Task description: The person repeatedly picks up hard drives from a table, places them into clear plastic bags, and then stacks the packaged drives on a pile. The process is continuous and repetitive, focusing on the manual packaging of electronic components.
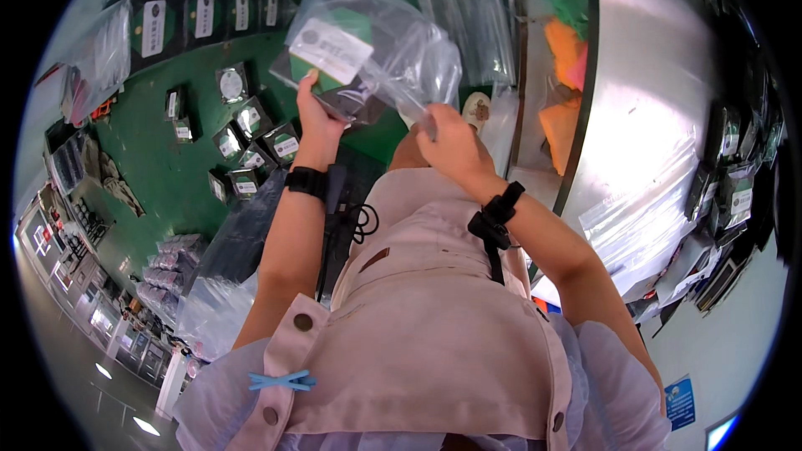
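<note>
My left hand (320, 113) grips a dark package (355, 103) with a green panel and a white label, its thumb on the label's lower edge. A large transparent plastic bag (430, 54) lies around or over that package; which of the two is hard to tell. Closed at the bag's lower end, my right hand (454, 144) pinches the plastic, and its fingertips are partly hidden. Both hands are up in front of my lap, a short way apart.
Several small black boxes (251, 119) with white labels lie on the green surface at left. Larger labelled dark packages (200, 17) stand in a row behind them. Flat plastic bags (468, 21) lie at the back. A metal tabletop (626, 75) runs along the right, beside orange bags (561, 50).
</note>
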The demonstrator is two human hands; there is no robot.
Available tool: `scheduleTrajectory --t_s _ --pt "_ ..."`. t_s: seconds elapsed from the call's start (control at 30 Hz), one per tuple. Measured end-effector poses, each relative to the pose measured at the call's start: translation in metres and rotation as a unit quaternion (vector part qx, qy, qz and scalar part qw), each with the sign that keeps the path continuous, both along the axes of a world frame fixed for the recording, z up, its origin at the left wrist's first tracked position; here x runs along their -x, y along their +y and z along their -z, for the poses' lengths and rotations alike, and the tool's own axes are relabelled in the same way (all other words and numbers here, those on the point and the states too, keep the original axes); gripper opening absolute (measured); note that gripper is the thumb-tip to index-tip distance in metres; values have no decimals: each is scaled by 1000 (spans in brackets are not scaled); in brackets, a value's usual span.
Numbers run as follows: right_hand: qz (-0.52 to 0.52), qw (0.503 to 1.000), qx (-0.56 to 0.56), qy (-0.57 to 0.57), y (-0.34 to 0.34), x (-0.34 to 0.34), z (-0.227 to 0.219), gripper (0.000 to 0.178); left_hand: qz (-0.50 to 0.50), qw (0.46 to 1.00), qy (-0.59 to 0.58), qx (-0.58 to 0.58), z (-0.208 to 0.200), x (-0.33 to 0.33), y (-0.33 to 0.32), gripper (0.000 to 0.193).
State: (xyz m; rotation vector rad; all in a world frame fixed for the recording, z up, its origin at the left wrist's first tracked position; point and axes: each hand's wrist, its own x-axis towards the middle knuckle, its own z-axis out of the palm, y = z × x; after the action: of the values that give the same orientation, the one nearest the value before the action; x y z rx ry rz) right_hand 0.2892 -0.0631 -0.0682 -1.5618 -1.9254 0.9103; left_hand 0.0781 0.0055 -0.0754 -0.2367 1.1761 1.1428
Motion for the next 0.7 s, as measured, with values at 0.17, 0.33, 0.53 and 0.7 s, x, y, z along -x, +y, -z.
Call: scheduleTrajectory --t_s 0.17,0.33,0.53,0.7 --pt "14 976 211 49 -21 9 -8 19 -43 998 -36 26 -2 -32 -11 50" --pt "-157 802 431 381 -20 10 -68 30 420 545 699 -196 10 -37 -30 34" --pt "168 924 316 136 36 -48 -31 50 595 424 650 -210 7 -15 -59 38" --pt "46 967 241 -69 82 -36 87 38 650 310 653 -234 22 -10 -71 34"
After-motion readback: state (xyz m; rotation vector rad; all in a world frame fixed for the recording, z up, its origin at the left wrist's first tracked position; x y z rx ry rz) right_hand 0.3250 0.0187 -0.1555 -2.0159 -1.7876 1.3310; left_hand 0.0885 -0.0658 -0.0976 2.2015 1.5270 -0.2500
